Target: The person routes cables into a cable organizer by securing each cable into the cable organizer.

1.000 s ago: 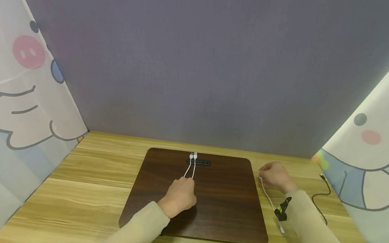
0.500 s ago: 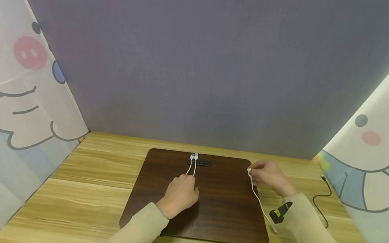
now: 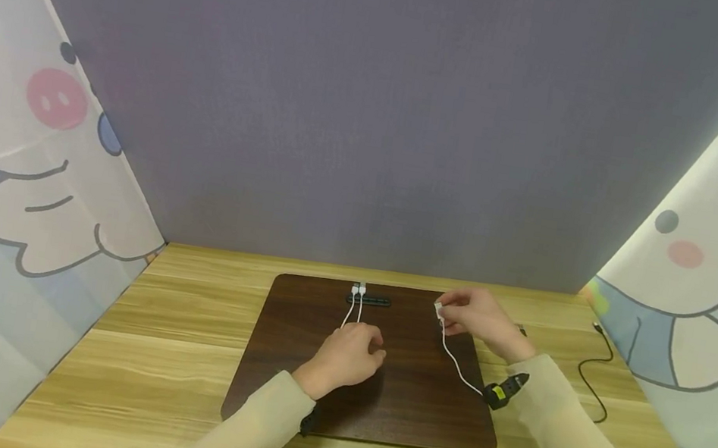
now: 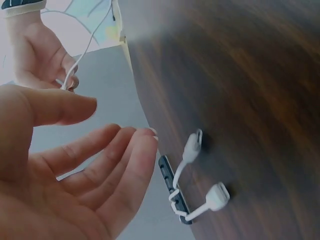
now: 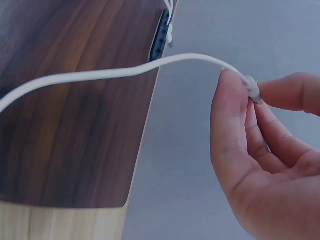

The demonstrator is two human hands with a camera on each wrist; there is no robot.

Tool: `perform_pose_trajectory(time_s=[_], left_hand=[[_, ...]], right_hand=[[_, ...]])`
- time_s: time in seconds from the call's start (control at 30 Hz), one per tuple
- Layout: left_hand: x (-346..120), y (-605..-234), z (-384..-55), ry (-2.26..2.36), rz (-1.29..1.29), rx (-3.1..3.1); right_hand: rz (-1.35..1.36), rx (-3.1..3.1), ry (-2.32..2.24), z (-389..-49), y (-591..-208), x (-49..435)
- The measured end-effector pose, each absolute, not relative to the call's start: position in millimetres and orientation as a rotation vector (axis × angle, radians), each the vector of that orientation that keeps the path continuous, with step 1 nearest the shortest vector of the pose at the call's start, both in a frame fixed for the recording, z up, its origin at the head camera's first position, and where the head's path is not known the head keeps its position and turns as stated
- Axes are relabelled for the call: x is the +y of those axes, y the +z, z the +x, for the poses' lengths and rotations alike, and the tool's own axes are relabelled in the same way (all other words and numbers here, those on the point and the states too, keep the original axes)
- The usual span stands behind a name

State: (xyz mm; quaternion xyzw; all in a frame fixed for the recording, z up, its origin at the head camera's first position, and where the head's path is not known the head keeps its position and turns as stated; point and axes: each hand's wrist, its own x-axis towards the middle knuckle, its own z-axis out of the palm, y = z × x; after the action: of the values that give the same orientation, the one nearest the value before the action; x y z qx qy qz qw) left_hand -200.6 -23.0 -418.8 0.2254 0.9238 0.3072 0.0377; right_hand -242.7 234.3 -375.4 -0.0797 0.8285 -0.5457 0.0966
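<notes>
the left hand (image 3: 347, 356) curves loosely while the right hand (image 3: 481, 321) pinches.

The board (image 3: 413, 377) looks smooth, faintly glossy wood; the desk (image 3: 176, 351) beneath it, wooden; the held cable (image 5: 100, 75) above it, smooth plastic.

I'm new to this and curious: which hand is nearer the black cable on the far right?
Right. The right hand pinches a white cable, left of the black cable; the left hand is farther left, over the wood-grain board.
</notes>
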Motion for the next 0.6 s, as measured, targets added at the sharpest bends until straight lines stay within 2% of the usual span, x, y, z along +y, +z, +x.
perform_pose_trajectory(time_s=[0.6], left_hand=[[-1, -419, -200, 1.374, 0.686, 2.542]], right_hand=[[-0.458, 2.388, -1.695, -235, -359, 199]])
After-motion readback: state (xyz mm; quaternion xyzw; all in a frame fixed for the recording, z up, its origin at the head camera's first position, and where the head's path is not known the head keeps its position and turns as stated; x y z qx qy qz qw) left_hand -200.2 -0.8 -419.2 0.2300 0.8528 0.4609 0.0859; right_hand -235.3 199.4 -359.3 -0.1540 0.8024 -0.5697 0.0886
